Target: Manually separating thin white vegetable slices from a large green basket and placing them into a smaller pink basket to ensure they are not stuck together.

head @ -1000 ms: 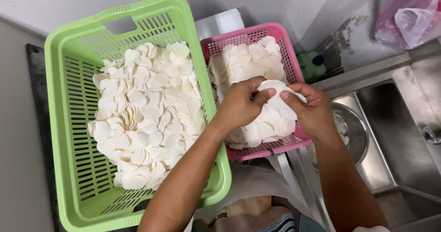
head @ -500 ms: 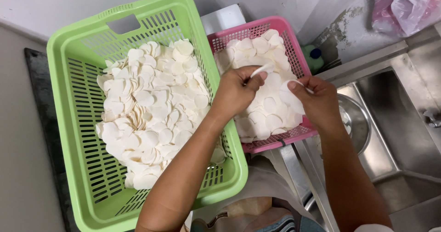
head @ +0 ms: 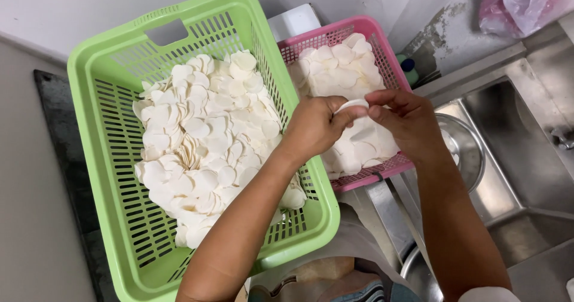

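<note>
I have both hands over the smaller pink slotted plastic basket point(head: 375, 176). My left hand point(head: 314, 125) and my right hand point(head: 406, 119) meet fingertip to fingertip, and together they pinch a thin round white wafer point(head: 351, 105), held just above the heap of the same pale discs point(head: 341, 69) that fills the pink basket. The fingers of both hands are curled closed on that one wafer; I cannot tell whether more than one disc is caught between them.

My left forearm crosses the near right corner of the large lime-green slotted plastic basket point(head: 95, 134), which stands touching the pink one on its left. The green basket holds a wide, loose pile of round white wafers point(head: 203, 146), some lying flat, some standing on edge.

To the right, below the pink basket, lies a stainless steel sink point(head: 526, 158) with a round metal bowl point(head: 469, 152) in it. A crumpled pink plastic bag point(head: 526, 3) sits at the top right corner.
</note>
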